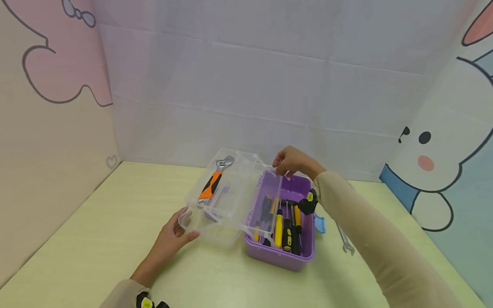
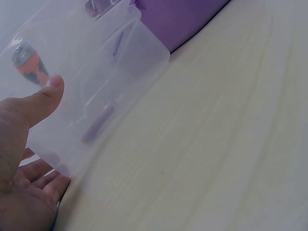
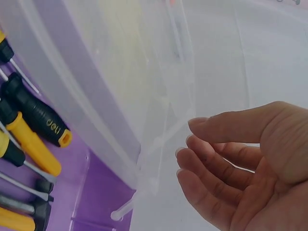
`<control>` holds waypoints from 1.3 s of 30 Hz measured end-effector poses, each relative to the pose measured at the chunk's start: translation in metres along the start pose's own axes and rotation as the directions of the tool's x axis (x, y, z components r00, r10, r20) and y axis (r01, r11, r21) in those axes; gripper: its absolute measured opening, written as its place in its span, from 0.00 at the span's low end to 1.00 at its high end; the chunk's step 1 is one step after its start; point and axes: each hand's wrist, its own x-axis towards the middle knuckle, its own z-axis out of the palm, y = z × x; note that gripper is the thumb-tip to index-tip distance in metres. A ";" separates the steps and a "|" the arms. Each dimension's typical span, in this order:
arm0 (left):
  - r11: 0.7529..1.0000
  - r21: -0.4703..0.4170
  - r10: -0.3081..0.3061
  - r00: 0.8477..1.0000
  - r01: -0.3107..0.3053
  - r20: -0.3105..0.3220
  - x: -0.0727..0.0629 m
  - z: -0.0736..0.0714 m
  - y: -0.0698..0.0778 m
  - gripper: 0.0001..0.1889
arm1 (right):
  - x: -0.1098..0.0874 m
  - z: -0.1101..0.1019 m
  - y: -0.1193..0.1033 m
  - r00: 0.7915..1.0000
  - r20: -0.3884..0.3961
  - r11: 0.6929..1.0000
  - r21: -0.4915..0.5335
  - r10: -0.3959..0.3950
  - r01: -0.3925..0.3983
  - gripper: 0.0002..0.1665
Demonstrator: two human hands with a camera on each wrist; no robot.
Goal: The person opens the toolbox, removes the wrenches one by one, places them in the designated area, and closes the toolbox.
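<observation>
A clear plastic lid [image 1: 235, 201] extends leftward from a purple toolbox [image 1: 275, 256], its right part covering some of the contents. An adjustable wrench [image 1: 212, 184] with an orange and black handle lies within the clear plastic. At the lid's left end, my left hand [image 1: 173, 235] holds the edge. In the left wrist view, the thumb is on the near face and some fingertips show behind the plastic. My right hand [image 1: 290, 161] is at the far right corner of the clear plastic. Its fingers [image 3: 211, 166] curl loosely with nothing between them; contact with the plastic cannot be told.
Screwdrivers [image 1: 286, 235] and a hammer [image 1: 289, 202] lie inside the toolbox. A blue latch [image 1: 319, 223] sticks out from its right side. An open-ended wrench [image 1: 345, 241] lies on the table [image 1: 192, 286] to the right. A white cloth wall [image 1: 231, 85] stands behind.
</observation>
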 end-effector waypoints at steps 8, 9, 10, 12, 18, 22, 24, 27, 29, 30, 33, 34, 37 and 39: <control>1.000 -0.006 0.016 1.000 -0.016 -0.004 0.000 -0.001 -0.001 0.41 | 0.009 0.007 -0.022 0.995 0.019 0.995 -0.005 -0.095 0.095 0.16; 1.000 -0.007 0.015 1.000 -0.015 -0.005 0.000 -0.002 -0.001 0.41 | 0.010 0.009 -0.025 0.994 0.020 0.994 -0.005 -0.108 0.108 0.16; 1.000 -0.006 0.016 1.000 -0.016 -0.006 -0.001 -0.003 -0.001 0.41 | 0.011 0.012 -0.028 0.993 0.019 0.993 -0.008 -0.116 0.116 0.16; 1.000 -0.010 0.011 1.000 -0.011 -0.005 -0.002 -0.006 -0.001 0.41 | 0.015 0.018 -0.034 0.991 0.019 0.991 -0.016 -0.131 0.131 0.16; 0.999 -0.018 0.031 0.999 -0.031 -0.009 -0.006 -0.012 -0.005 0.40 | 0.027 0.038 -0.054 0.986 0.015 0.986 -0.031 -0.165 0.165 0.16; 0.999 -0.023 0.042 0.999 -0.042 -0.005 -0.008 -0.013 -0.007 0.40 | 0.033 0.048 -0.065 0.981 0.007 0.980 -0.058 -0.193 0.193 0.15; 0.999 -0.025 0.043 0.999 -0.043 -0.004 -0.009 -0.014 -0.008 0.40 | 0.035 0.052 -0.069 0.977 0.002 0.971 -0.104 -0.214 0.213 0.15; 0.999 -0.022 0.048 0.999 -0.048 -0.003 -0.011 -0.014 -0.007 0.40 | 0.038 0.056 -0.074 0.971 -0.004 0.955 -0.177 -0.241 0.236 0.14; 0.999 -0.021 0.050 0.999 -0.050 -0.004 -0.012 -0.015 -0.005 0.40 | 0.040 0.058 -0.077 0.968 -0.007 0.946 -0.210 -0.252 0.245 0.14; 0.999 -0.021 0.050 0.999 -0.050 -0.004 -0.012 -0.016 -0.005 0.40 | 0.040 0.059 -0.079 0.967 -0.006 0.945 -0.217 -0.253 0.246 0.13; 0.998 -0.034 0.050 0.999 -0.050 -0.006 -0.014 -0.016 -0.004 0.40 | 0.043 0.062 -0.083 0.962 -0.005 0.935 -0.237 -0.271 0.262 0.12; 0.998 -0.040 0.049 0.999 -0.049 -0.006 -0.014 -0.016 -0.004 0.40 | 0.044 0.064 -0.084 0.960 -0.003 0.931 -0.243 -0.281 0.272 0.12; 0.998 -0.051 0.047 0.999 -0.047 -0.005 -0.016 -0.016 -0.004 0.40 | 0.046 0.069 -0.087 0.944 0.013 0.909 -0.264 -0.330 0.321 0.11; 0.998 -0.051 0.047 0.999 -0.047 -0.005 -0.017 -0.016 -0.004 0.40 | 0.047 0.072 -0.090 0.928 0.033 0.889 -0.278 -0.371 0.365 0.10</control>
